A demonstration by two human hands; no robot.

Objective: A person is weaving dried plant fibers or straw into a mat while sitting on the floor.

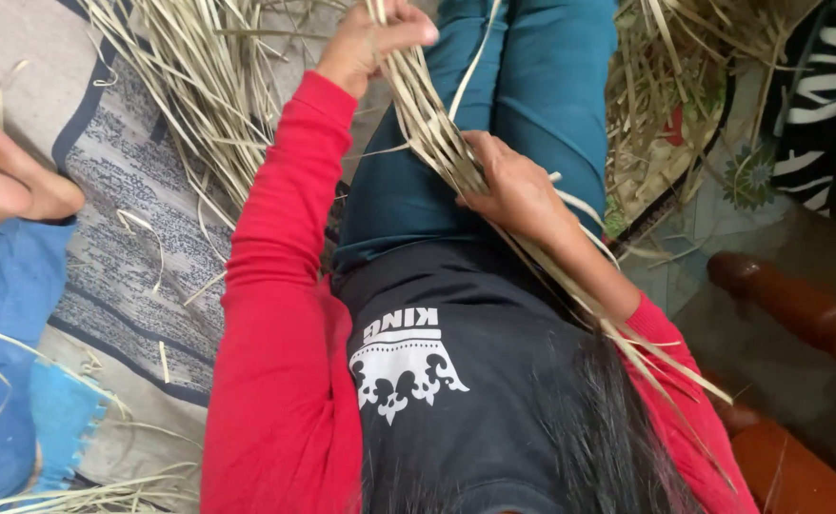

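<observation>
A bundle of pale dried leaf strips (437, 133) runs across my lap, from the top of the view down past my right arm. My left hand (372, 40), in a red sleeve, is closed around the bundle's upper end. My right hand (515, 190) grips the strips lower down, over my teal trouser leg (542, 86). The loose ends of the strips trail past my right elbow (666, 371).
A heap of loose dried strips (189, 86) lies on a grey patterned mat (123, 238) at upper left, with more strips (685, 86) at upper right. Another person's bare limb (4, 186) and blue cloth (9, 314) are at the left. Wooden furniture (799, 314) stands at the right.
</observation>
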